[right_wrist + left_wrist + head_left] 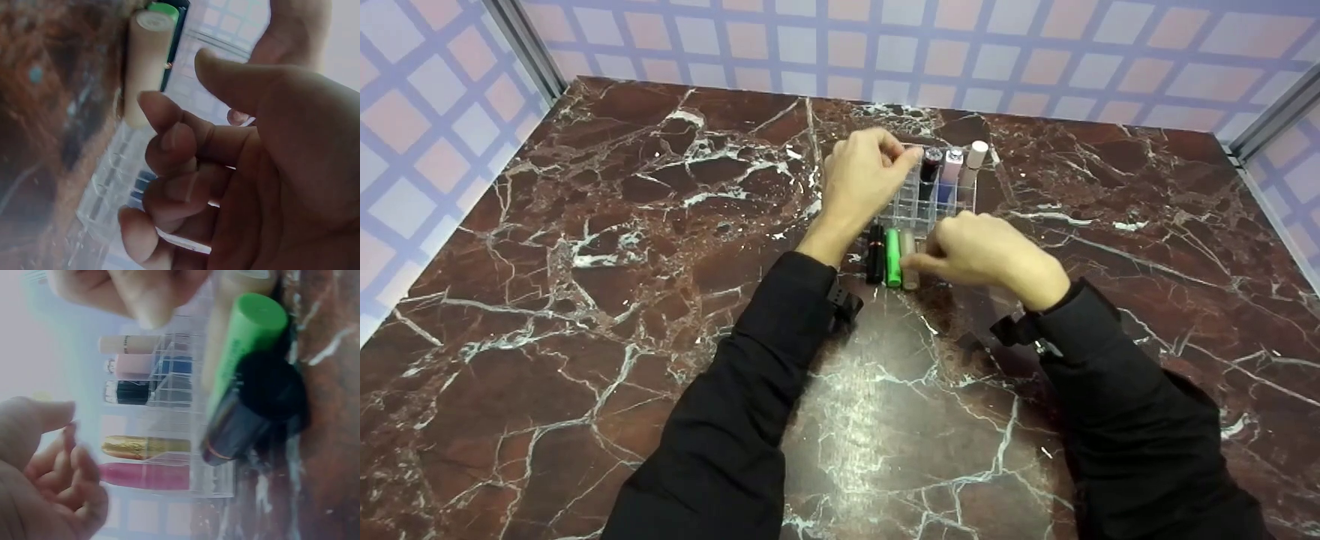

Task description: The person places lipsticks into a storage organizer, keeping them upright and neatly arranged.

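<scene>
My left hand point(862, 176) is over the left back of a clear plastic organizer point(913, 219), fingers loosely curled. In the left wrist view, its fingers lie by the top of a pink tube point(146, 476), beside a gold tube point(143, 448); nothing shows in its grasp. My right hand point(986, 251) is bent before the organizer's front, close to a beige tube point(147, 64). Its thumb stands off the tube; the index fingertip is near it, contact unclear. Next to the beige tube lie a green tube point(893, 259) and a black tube point(875, 259).
Standing in the organizer are a dark-capped tube point(931, 163), a pink-capped tube point(952, 165) and a white-capped tube point(976, 155). A dark red marbled table point(660, 337) lies underneath. Checked panels point(810, 45) rise behind it and at both sides.
</scene>
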The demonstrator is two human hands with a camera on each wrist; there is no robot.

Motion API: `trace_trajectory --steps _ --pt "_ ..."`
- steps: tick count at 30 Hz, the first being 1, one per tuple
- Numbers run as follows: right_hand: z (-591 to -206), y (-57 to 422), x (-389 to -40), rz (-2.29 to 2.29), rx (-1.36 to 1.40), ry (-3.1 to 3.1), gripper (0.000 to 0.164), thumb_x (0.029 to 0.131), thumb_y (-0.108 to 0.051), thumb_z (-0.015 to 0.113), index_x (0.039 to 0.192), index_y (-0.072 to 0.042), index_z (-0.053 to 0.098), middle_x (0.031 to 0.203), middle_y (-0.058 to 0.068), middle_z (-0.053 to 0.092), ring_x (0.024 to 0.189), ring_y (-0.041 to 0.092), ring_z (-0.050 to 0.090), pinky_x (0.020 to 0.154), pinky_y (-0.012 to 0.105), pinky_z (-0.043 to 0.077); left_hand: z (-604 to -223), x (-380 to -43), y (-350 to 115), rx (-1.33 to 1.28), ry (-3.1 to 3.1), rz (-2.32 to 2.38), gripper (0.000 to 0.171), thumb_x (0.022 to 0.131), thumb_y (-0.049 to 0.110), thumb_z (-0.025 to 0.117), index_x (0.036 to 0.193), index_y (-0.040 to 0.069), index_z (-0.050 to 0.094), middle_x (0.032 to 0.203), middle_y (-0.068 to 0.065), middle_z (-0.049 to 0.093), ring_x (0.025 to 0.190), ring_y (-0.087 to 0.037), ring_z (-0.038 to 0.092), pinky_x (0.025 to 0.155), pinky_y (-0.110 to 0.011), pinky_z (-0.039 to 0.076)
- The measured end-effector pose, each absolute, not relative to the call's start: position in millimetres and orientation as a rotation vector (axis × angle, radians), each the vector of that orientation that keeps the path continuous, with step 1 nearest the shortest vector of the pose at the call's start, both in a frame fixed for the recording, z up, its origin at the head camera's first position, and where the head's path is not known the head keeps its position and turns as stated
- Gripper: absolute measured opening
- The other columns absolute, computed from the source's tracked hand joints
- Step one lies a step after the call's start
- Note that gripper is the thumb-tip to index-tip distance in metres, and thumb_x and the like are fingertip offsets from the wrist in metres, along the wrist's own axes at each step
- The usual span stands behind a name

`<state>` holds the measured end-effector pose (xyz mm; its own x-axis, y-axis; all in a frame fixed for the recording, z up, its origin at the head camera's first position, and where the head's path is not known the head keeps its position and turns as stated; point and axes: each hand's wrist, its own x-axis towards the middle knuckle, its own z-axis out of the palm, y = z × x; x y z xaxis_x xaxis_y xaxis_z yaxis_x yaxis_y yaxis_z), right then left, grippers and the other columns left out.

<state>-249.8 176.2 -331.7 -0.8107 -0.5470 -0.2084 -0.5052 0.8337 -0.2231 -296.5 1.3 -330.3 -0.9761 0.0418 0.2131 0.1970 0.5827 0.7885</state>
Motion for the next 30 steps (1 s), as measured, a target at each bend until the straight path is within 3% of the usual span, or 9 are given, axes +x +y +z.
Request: trace_trajectory --steps 3,5,7,10,12,14,21,30 --pt "-335.5 175.1 -249.3 -0.209 -0.824 2.718 0.054 0.101 -0.049 0.064 0.06 -0.018 0.048 0.053 -0.005 0.047 0.046 0.01 0.044 0.051 0.03 0.048 -326.4 -293.8 1.5 -0.197 -2.813 -1.328 0.025 0.1 0.037 0.071 0.088 0.014 0.072 0.088 0.002 0.072 0.054 -0.006 0.049 0.056 -0.019 0.047" --pt "-336.8 176.0 -249.5 -0.184 -0.838 2.709 0.055 0.101 -0.05 0.064 0.059 -0.019 0.045 0.053 -0.006 0.044 0.046 0.01 0.041 0.052 0.031 0.047 -324.8 -292.9 1.8 -0.19 -2.924 -1.278 0.031 0.099 0.038 0.071 0.079 0.015 0.07 0.112 -0.003 0.075 0.051 -0.004 0.045 0.055 -0.017 0.045" --pt "-336.3 177.1 -249.7 -0.155 -0.832 2.692 0.055 0.102 -0.049 0.063 0.059 -0.019 0.043 0.053 -0.005 0.043 0.047 0.011 0.042 0.054 0.033 0.048 -324.0 -292.5 2.2 -0.183 -3.025 -1.232 0.037 0.099 0.04 0.071 0.072 0.015 0.066 0.115 -0.006 0.075 0.048 -0.004 0.042 0.051 -0.017 0.043" --pt "-333.8 177.6 -249.3 -0.108 -0.786 2.648 0.053 0.104 -0.048 0.059 0.061 -0.019 0.047 0.056 -0.004 0.049 0.049 0.013 0.047 0.058 0.035 0.051 -324.9 -292.6 3.0 -0.187 -3.139 -1.16 0.039 0.098 0.041 0.071 0.071 0.015 0.063 0.105 -0.005 0.076 0.048 -0.005 0.048 0.047 -0.016 0.045" --pt "-331.9 177.0 -248.5 -0.083 -0.754 2.612 0.05 0.105 -0.046 0.057 0.063 -0.019 0.05 0.057 -0.003 0.051 0.05 0.013 0.049 0.059 0.037 0.052 -326.2 -292.6 3.9 -0.205 -3.189 -1.127 0.037 0.099 0.041 0.071 0.075 0.014 0.065 0.077 -0.002 0.072 0.049 -0.006 0.053 0.046 -0.018 0.047" --pt "-330.5 176.2 -247.8 -0.054 -0.726 2.596 0.048 0.104 -0.044 0.057 0.064 -0.019 0.05 0.058 -0.002 0.052 0.051 0.014 0.049 0.061 0.038 0.052 -327.7 -292.5 4.6 -0.228 -3.214 -1.087 0.035 0.099 0.04 0.071 0.078 0.013 0.066 0.071 0.0 0.068 0.05 -0.008 0.057 0.047 -0.019 0.049" --pt "-329.8 174.6 -246.2 0.004 -0.685 2.584 0.047 0.099 -0.045 0.063 0.064 -0.018 0.047 0.061 0.0 0.054 0.055 0.017 0.053 0.069 0.045 0.057 -330.6 -291.9 7.1 -0.216 -3.281 -1.061 0.032 0.099 0.038 0.071 0.087 0.009 0.066 0.075 -0.005 0.07 0.051 -0.01 0.061 0.05 -0.021 0.055" --pt "-329.6 175.8 -248.6 0.003 -0.695 2.552 0.041 0.101 -0.04 0.062 0.068 -0.017 0.057 0.067 0.002 0.062 0.059 0.018 0.056 0.067 0.043 0.055 -330.3 -292.0 9.8 -0.2 -3.306 -1.053 0.031 0.099 0.038 0.071 0.092 0.009 0.065 0.08 -0.005 0.071 0.052 -0.01 0.061 0.053 -0.022 0.057"
